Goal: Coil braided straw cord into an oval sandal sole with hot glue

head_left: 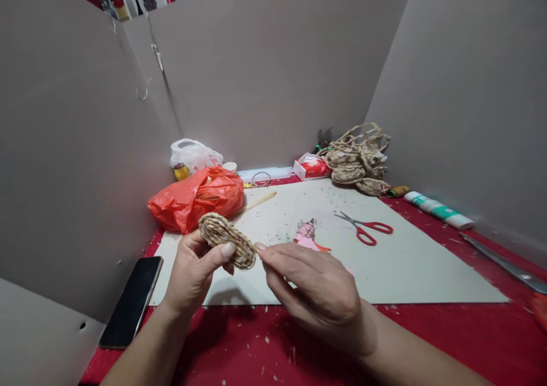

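An oval coil of tan braided straw (226, 239) is raised above the near part of the white board. My left hand (194, 269) grips its left end, with the thumb pressed on the front face and the fingers behind. At the coil's right end, my right hand (314, 292) pinches a short bit of straw strand between thumb and forefinger. That strand is mostly hidden by the fingertips. Beyond my right hand lie a pink crumpled piece (306, 235) and red-handled scissors (365, 226) with their blades slightly apart.
A white board (431, 260) covers much of the red cloth (239, 346). An orange plastic bag (192, 198) sits back left, above a black phone (131, 303). Several straw coils (354, 161) are piled back right, near a white-and-green tube (439, 209). Grey panels (256, 78) rise around.
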Demonstrator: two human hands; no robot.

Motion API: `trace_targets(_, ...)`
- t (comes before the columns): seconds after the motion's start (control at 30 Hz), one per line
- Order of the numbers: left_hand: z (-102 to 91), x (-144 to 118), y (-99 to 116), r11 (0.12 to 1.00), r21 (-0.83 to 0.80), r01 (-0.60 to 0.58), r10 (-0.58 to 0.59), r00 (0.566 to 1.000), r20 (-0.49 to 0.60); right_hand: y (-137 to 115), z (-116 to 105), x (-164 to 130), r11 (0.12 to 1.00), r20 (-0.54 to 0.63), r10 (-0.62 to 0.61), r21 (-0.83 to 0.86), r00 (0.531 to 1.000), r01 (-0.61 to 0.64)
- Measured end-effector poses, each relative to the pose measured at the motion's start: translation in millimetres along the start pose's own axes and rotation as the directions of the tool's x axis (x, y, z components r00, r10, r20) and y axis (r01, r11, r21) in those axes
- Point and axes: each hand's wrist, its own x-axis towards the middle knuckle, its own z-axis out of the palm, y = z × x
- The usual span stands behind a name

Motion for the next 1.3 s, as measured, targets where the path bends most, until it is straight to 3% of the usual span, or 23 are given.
trace_targets(0.2, 0.9, 2, -5, 0.997, -0.063, 0.044, -0.042, 0.999, 0.026, -2, 2, 0, 0.999, -0.037, -0.016, -0.037, 0.999, 0.014)
trace_targets(0.4, 4.9, 3, -11, 0.994, -0.105, 0.022, -0.027, 0.998, -0.053, -9, 11, 1, 0.996, -0.062, 0.024, -0.085, 0.998, -0.029)
trace_targets(0.8, 12.0, 0, -21, 0.972, -0.227, 0.058, -0.082, 0.992, -0.099, -3, 31, -7, 0.975, -0.136, 0.082, -0.193, 0.987, -0.107)
trace_targets(1.03, 10.4, 0, -17, 0.979, -0.181, 0.091, -0.095, 0.995, -0.014, -5, 27, -2, 0.982, -0.154, 0.101, -0.141, 0.983, -0.123)
trace_targets(1.3, 13.6, -2, -21, 0.992, -0.117, 0.039, -0.050, 0.994, -0.098, -4, 19, 5, 0.977, -0.137, 0.034, -0.202, 0.990, -0.062)
